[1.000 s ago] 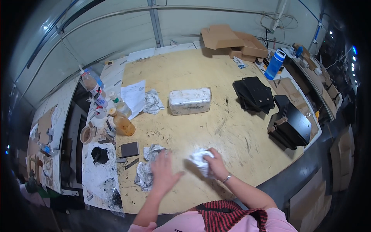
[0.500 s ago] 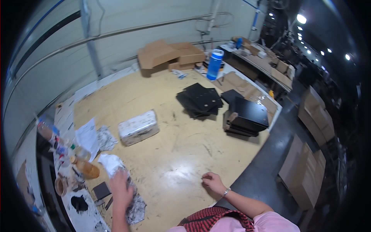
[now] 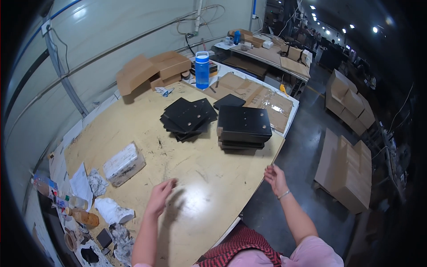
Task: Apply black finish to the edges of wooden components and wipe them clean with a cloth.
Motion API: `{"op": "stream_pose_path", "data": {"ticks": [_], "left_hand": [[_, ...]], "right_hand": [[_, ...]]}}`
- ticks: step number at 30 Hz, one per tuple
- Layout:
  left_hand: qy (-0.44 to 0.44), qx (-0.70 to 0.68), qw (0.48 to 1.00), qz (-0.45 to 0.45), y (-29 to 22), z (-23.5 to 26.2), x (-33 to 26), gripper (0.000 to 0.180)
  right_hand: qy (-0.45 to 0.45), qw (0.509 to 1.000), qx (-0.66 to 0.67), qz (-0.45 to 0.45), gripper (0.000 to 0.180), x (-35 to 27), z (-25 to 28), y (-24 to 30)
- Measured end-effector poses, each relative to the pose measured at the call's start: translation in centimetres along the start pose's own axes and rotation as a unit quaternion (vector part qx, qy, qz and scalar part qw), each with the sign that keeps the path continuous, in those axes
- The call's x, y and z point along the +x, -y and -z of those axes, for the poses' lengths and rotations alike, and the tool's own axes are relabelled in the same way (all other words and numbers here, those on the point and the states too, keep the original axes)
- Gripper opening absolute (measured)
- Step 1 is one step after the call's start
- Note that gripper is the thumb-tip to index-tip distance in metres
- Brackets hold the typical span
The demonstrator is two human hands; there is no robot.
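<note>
My left hand [image 3: 162,196] hovers over the bare tabletop, its fingers stretched forward and nothing in them. At the table's right edge is my right hand [image 3: 275,179], empty, with loosely curved fingers apart. Farther off sits a neat stack of black boards [image 3: 244,127] with small holes in its top face. To its left lies a fanned pile of black panels [image 3: 189,116]. A white block-shaped bundle [image 3: 124,163], smudged with black, rests left of my left hand. Closer to me on that side are a crumpled white cloth [image 3: 114,210] and a stained rag [image 3: 122,242].
Bottles, including one with amber liquid [image 3: 83,217], line the left edge. A blue water bottle [image 3: 202,71] and an opened cardboard box [image 3: 153,71] stand at the back. Flattened cardboard [image 3: 253,95] covers the far right corner. Large cartons [image 3: 344,171] stand on the floor at right.
My left hand has let go of the white cloth and moved right over the table. My right hand has shifted right and forward to the table's edge. The view has turned right.
</note>
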State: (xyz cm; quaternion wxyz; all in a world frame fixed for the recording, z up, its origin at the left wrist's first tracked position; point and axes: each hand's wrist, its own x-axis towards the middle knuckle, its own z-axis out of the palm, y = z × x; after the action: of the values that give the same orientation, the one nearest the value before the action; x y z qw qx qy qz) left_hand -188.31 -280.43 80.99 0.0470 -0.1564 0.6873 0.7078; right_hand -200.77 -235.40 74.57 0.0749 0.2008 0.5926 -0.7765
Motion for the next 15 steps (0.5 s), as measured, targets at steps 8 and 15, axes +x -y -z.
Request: {"op": "stream_pose_path", "data": {"ticks": [8, 15], "left_hand": [[0.002, -0.174, 0.981, 0.082, -0.4, -12.8, 23.6, 0.043], [0.033, -0.290, 0.951, 0.100, 4.9, -14.2, 29.9, 0.034]], "right_hand": [[0.098, 0.994, 0.002, -0.046, 0.066, 14.8, -4.7, 3.0], [0.177, 0.976, 0.022, -0.128, 0.068, 14.8, -8.1, 6.1]]}}
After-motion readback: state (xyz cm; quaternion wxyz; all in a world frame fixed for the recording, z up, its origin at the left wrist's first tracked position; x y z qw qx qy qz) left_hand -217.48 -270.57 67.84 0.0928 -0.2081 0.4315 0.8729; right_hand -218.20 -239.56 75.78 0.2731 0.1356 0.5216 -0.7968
